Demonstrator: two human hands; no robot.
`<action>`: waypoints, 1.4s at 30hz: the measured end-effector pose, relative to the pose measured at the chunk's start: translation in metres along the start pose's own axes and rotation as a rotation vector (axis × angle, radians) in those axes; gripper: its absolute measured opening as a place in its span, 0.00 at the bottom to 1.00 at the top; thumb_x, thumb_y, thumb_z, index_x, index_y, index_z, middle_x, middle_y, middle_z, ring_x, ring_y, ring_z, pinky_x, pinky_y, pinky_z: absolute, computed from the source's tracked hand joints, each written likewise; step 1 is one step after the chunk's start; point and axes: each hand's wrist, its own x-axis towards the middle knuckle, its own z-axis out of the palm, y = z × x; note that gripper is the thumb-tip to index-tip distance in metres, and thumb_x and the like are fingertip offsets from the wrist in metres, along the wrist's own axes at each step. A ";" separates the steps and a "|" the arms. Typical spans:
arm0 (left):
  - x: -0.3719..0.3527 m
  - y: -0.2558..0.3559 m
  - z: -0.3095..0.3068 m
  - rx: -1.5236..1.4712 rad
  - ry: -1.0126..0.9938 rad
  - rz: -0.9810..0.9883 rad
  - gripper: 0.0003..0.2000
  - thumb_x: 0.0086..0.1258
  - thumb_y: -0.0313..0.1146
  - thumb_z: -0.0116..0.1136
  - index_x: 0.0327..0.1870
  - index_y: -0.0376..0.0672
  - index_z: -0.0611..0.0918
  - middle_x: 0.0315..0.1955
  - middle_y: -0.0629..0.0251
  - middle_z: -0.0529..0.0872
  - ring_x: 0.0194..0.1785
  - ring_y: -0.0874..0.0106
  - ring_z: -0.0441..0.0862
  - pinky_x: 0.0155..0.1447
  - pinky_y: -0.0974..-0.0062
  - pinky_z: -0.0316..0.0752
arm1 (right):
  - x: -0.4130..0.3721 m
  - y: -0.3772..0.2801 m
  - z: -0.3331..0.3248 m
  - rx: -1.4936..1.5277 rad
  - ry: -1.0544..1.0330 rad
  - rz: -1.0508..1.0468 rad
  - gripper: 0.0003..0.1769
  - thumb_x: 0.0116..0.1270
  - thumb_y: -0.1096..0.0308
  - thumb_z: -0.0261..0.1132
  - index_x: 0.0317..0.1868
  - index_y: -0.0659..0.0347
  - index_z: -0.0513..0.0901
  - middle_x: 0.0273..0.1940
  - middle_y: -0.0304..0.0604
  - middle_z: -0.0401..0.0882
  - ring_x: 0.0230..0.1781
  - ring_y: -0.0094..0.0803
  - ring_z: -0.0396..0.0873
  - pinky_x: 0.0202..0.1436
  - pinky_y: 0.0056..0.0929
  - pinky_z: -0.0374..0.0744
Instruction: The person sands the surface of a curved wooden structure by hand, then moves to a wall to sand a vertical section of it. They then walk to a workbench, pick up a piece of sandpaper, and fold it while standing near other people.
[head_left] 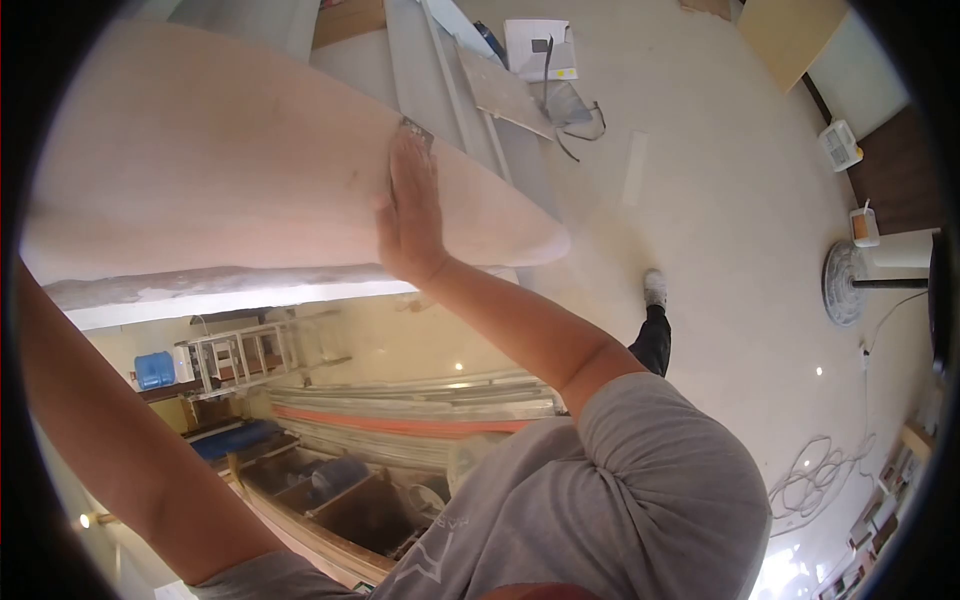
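A long, smooth, pale pinkish panel (230,150) with a rounded end fills the upper left. My right hand (412,215) is pressed flat against its surface, fingers together. Beneath the fingers is a piece of sandpaper (418,130), whose dark edge shows past the fingertips; the rest is hidden by the hand. My left forearm (120,460) reaches up along the left side, and the hand itself lies outside the picture.
Long boards (440,80) lie behind the panel. On the floor are a white box (540,48), a clear visor-like item (572,110), a coiled cable (815,480) and a round fan-like base (845,283). Below are a ladder (235,358), a blue water jug (154,370) and a wooden crate (300,530).
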 end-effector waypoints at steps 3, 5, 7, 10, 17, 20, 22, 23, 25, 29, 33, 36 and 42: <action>-0.022 0.016 -0.022 -0.405 0.028 -0.237 0.28 0.71 0.47 0.53 0.56 0.26 0.74 0.52 0.33 0.73 0.53 0.40 0.79 0.54 0.46 0.76 | -0.046 0.079 0.005 -0.078 0.052 0.040 0.31 0.79 0.62 0.49 0.76 0.70 0.60 0.77 0.61 0.56 0.80 0.55 0.52 0.81 0.53 0.50; -0.019 0.012 -0.021 -0.349 0.028 -0.213 0.28 0.70 0.48 0.53 0.56 0.26 0.74 0.53 0.33 0.72 0.54 0.40 0.79 0.54 0.46 0.76 | -0.073 0.125 0.004 -0.011 0.209 0.637 0.27 0.81 0.59 0.48 0.70 0.71 0.68 0.72 0.61 0.66 0.76 0.56 0.60 0.79 0.51 0.56; -0.020 0.010 -0.023 -0.288 0.042 -0.203 0.28 0.70 0.49 0.52 0.55 0.27 0.74 0.53 0.32 0.72 0.55 0.40 0.78 0.54 0.46 0.76 | -0.071 0.140 0.007 -0.080 0.162 0.759 0.26 0.81 0.61 0.48 0.68 0.74 0.69 0.72 0.62 0.66 0.76 0.57 0.59 0.79 0.52 0.56; 0.013 -0.007 0.008 -0.183 -0.108 -0.340 0.28 0.69 0.50 0.51 0.53 0.27 0.75 0.51 0.35 0.73 0.54 0.42 0.77 0.55 0.49 0.77 | -0.034 0.061 0.043 -0.316 0.250 0.189 0.25 0.81 0.66 0.47 0.71 0.73 0.65 0.72 0.63 0.65 0.75 0.59 0.59 0.78 0.51 0.57; -0.005 0.001 -0.018 -0.166 -0.042 -0.269 0.30 0.68 0.52 0.53 0.58 0.30 0.70 0.54 0.38 0.69 0.56 0.43 0.74 0.53 0.49 0.76 | 0.062 -0.057 0.005 0.068 -0.089 -0.301 0.37 0.72 0.67 0.56 0.78 0.68 0.56 0.76 0.62 0.58 0.78 0.59 0.55 0.80 0.55 0.52; -0.008 0.004 -0.034 -0.201 -0.041 -0.300 0.33 0.66 0.53 0.53 0.61 0.31 0.69 0.57 0.37 0.67 0.58 0.44 0.72 0.56 0.48 0.72 | -0.021 0.049 0.017 -0.018 0.129 0.156 0.30 0.77 0.65 0.51 0.74 0.69 0.63 0.75 0.59 0.62 0.77 0.53 0.59 0.79 0.46 0.57; -0.008 0.004 -0.035 -0.193 -0.058 -0.316 0.35 0.66 0.54 0.53 0.64 0.32 0.68 0.61 0.36 0.65 0.59 0.44 0.71 0.59 0.48 0.70 | -0.034 0.052 -0.010 0.012 0.062 0.751 0.27 0.79 0.65 0.46 0.73 0.71 0.63 0.74 0.60 0.62 0.77 0.54 0.57 0.81 0.50 0.53; -0.007 0.003 -0.034 -0.179 -0.053 -0.319 0.36 0.66 0.54 0.52 0.66 0.33 0.68 0.63 0.35 0.64 0.60 0.44 0.71 0.60 0.47 0.69 | -0.037 0.059 0.005 -0.144 0.079 0.596 0.27 0.78 0.67 0.48 0.72 0.73 0.63 0.74 0.62 0.62 0.77 0.55 0.57 0.81 0.50 0.53; -0.001 -0.003 -0.017 -0.146 -0.028 -0.317 0.37 0.66 0.56 0.52 0.67 0.33 0.67 0.66 0.33 0.62 0.61 0.43 0.70 0.62 0.46 0.66 | -0.047 0.089 0.064 -0.468 0.121 0.282 0.27 0.76 0.71 0.51 0.71 0.77 0.64 0.74 0.67 0.60 0.77 0.58 0.56 0.81 0.51 0.53; 0.009 -0.008 0.021 -0.187 0.110 -0.345 0.40 0.67 0.61 0.49 0.73 0.36 0.65 0.72 0.29 0.58 0.70 0.35 0.63 0.68 0.41 0.60 | 0.074 -0.105 0.043 0.066 0.071 0.015 0.34 0.75 0.67 0.55 0.76 0.73 0.57 0.77 0.67 0.53 0.79 0.60 0.51 0.80 0.55 0.51; 0.017 -0.025 0.064 -0.217 0.133 -0.325 0.41 0.67 0.65 0.48 0.74 0.43 0.68 0.73 0.29 0.58 0.72 0.32 0.61 0.70 0.37 0.58 | 0.068 -0.069 0.043 -0.049 -0.019 -0.402 0.37 0.71 0.69 0.60 0.75 0.74 0.57 0.77 0.67 0.51 0.80 0.61 0.48 0.81 0.55 0.49; 0.016 -0.023 0.035 -0.255 0.069 -0.310 0.40 0.67 0.66 0.50 0.73 0.47 0.69 0.72 0.29 0.60 0.69 0.28 0.63 0.66 0.32 0.62 | 0.008 -0.014 -0.002 -0.235 -0.145 -0.209 0.36 0.73 0.70 0.56 0.77 0.73 0.54 0.79 0.65 0.47 0.81 0.60 0.47 0.82 0.50 0.52; 0.011 -0.029 0.017 -0.355 0.096 -0.298 0.37 0.64 0.61 0.56 0.71 0.48 0.71 0.71 0.30 0.62 0.68 0.27 0.63 0.66 0.29 0.60 | -0.095 0.131 -0.146 -0.859 -1.000 0.101 0.14 0.67 0.69 0.57 0.49 0.61 0.84 0.50 0.51 0.84 0.54 0.51 0.81 0.61 0.47 0.77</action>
